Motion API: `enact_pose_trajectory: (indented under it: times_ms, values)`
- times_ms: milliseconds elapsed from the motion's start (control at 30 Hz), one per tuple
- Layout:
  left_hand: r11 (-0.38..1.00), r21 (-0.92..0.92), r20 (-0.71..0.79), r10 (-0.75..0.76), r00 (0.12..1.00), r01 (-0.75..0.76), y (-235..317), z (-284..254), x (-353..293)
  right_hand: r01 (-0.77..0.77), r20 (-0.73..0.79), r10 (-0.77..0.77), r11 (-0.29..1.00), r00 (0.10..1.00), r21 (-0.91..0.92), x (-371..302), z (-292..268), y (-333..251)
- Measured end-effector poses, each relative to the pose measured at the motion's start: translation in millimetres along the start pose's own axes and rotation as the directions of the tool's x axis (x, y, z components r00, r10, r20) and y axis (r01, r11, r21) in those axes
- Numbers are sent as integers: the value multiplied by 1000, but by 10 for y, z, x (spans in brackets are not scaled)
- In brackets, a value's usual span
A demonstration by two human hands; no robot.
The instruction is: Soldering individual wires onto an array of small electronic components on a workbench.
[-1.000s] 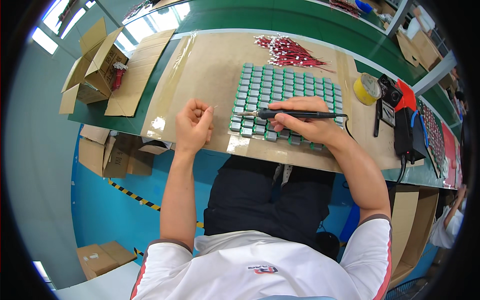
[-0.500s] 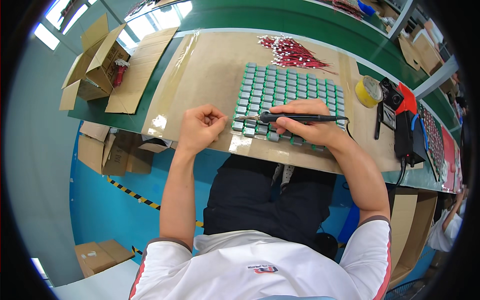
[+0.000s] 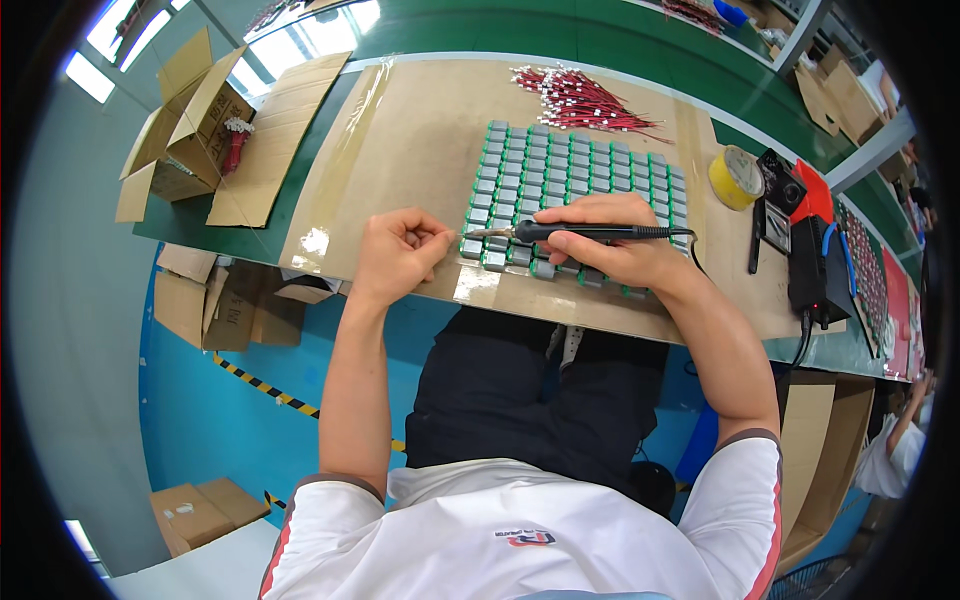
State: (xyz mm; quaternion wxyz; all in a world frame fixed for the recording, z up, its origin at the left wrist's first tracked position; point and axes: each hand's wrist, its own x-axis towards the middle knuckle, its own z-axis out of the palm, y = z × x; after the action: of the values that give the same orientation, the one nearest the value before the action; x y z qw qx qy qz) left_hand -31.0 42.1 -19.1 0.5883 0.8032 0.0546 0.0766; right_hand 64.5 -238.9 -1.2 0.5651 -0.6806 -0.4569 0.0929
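Observation:
My right hand [image 3: 610, 240] grips a black soldering iron [image 3: 590, 232], its metal tip pointing left onto the near-left part of a grid of small grey blocks with green edges [image 3: 560, 165]. Beside that tip, my left hand [image 3: 405, 250] is closed in a pinch. A thin strand of solder wire seems to stick out of its fingertips toward the tip, though most of it is hidden by the fingers. The iron's cord runs off to the right of my hand. Both hands are over the near edge of the grid, on a cardboard sheet [image 3: 400, 150] covering the table.
Beyond the grid lies a pile of red wires with white connectors [image 3: 580, 100]. To the right are yellow tape [image 3: 736, 178], a black box [image 3: 818, 275] and blue-handled pliers [image 3: 848, 262]. An open carton [image 3: 200, 130] with more red wires stands at left.
The view has shifted slightly. Both hands keep nearly the same place, with the iron's tip still at the near-left blocks beside my left fingertips.

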Motion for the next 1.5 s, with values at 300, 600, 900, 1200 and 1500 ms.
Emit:
enact_pose_trajectory:
  times_ms: [300, 600, 900, 1200, 1500]
  values:
    - [999, 14, -3, -38, 999, 38, 44, 16, -6, 10, 9, -10, 1000, 1000, -10, 3, -9, 1]
    - [999, 23, 0, -44, 999, 44, 35, 26, -6, 18, 5, -18, 1000, 1000, -13, 0, -7, 9]
    - [998, 48, 2, -29, 1000, 29, 36, 24, -11, 3, 11, -3, 1000, 1000, -14, 2, -13, -20]
    - [997, 73, 6, -3, 1000, 2, 68, 49, -6, 0, 20, 0, 1000, 1000, -21, -4, -53, -66]
    - [993, -30, -318, 97, 943, -112, -131, -39, -178, 97, 2, -98, 993, 995, 64, 19, 40, 83]
